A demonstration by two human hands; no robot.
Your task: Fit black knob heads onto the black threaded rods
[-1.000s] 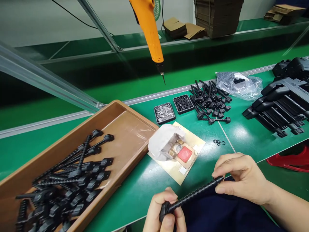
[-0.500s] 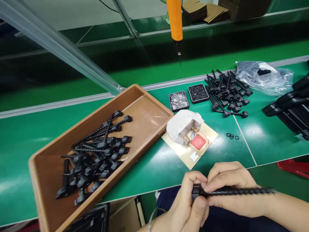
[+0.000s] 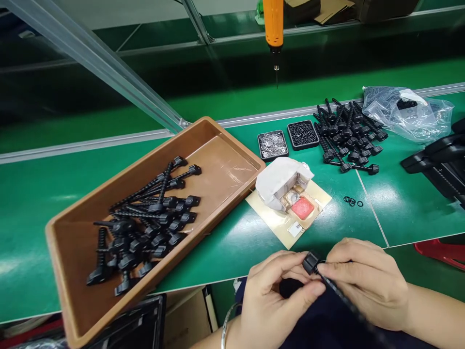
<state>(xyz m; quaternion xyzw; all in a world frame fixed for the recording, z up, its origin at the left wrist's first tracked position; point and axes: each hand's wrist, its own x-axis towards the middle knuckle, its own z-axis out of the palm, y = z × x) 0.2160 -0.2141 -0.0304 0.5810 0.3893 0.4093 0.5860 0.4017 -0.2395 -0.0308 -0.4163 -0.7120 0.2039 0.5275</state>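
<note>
Both of my hands are at the near edge of the green bench, closed around one black ribbed rod (image 3: 311,263) with a knob head. My right hand (image 3: 366,281) pinches the rod just below the head, and its shaft runs down and right under that hand. My left hand (image 3: 276,300) has thumb and fingers curled against the head from the left. A brown tray (image 3: 221,145) on the left holds several more black rods (image 3: 145,218). Ahead of my hands lies a tan card with a white-wrapped block and a red pad (image 3: 302,207).
Two small black dishes (image 3: 286,139) hold silver and black small parts. A loose pile of black rods (image 3: 347,135) lies at the back right, with a few black rings (image 3: 352,201) nearby. A clear plastic bag (image 3: 407,114), black housings (image 3: 441,160) and a hanging orange screwdriver (image 3: 273,29) stand beyond.
The rod has turned: its head was in my left hand with the shaft pointing right, and now the shaft slopes down under my right hand. The view has shifted slightly left.
</note>
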